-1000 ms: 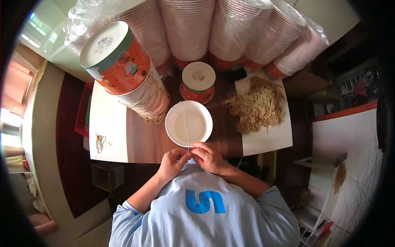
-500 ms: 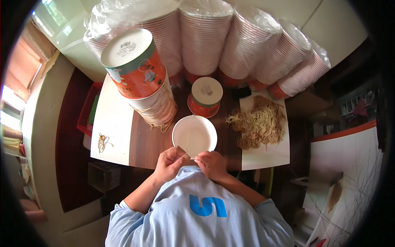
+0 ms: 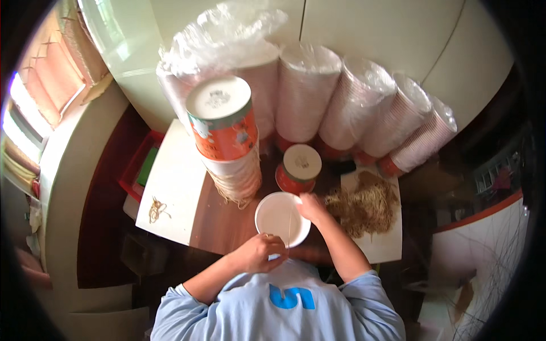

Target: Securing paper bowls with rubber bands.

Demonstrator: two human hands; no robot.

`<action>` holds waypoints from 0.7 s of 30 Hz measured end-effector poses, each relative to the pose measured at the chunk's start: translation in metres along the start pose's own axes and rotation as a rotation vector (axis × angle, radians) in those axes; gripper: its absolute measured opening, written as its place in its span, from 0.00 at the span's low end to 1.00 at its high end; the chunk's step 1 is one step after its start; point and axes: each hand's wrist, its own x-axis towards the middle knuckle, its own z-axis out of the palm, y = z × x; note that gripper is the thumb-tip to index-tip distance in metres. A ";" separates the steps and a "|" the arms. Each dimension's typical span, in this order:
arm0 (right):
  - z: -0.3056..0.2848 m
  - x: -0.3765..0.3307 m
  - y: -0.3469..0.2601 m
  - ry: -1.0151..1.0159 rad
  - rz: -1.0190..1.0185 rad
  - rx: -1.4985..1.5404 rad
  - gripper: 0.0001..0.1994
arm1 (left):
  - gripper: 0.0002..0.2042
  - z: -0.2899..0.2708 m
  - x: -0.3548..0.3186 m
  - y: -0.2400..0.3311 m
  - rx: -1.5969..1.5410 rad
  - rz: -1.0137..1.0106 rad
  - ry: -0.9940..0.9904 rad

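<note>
A white paper bucket [image 3: 267, 219] stands mouth up on the table close to my body. A thin pale string [image 3: 289, 230] crosses over its opening. My left hand [image 3: 263, 253] is closed on the string at the near rim. My right hand [image 3: 309, 207], slightly blurred, reaches to the far right rim with its fingers closed around the string's other end. Just beyond, a printed orange bucket [image 3: 298, 170] sits upside down. Right of my right hand lies a tangled heap of tan string [image 3: 367, 204].
On the left, an upturned orange bucket [image 3: 222, 128] tops a stack wound with string [image 3: 236, 182]. Tall plastic-wrapped bucket stacks [image 3: 310, 94] line the back. A small string tangle [image 3: 157, 210] lies on the white left board [image 3: 176, 176]. A red crate [image 3: 132, 176] stands beyond that board.
My hands have moved apart: the right went forward to the bucket's far rim, while the left stays near my body. The whole view has shifted, so the table appears lower.
</note>
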 end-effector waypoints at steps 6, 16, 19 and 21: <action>-0.043 -0.066 -0.021 0.567 -0.491 0.280 0.15 | 0.24 -0.026 -0.056 -0.018 -0.320 -0.670 0.566; -0.151 -0.100 -0.116 0.606 -1.007 0.354 0.26 | 0.60 -0.099 -0.035 0.034 -0.310 0.158 0.828; -0.186 -0.075 -0.138 0.386 -1.173 0.645 0.28 | 0.60 -0.158 -0.030 0.050 -0.038 0.279 0.765; -0.207 -0.059 -0.156 0.264 -1.166 0.826 0.28 | 0.60 -0.193 -0.025 0.045 0.354 0.253 0.793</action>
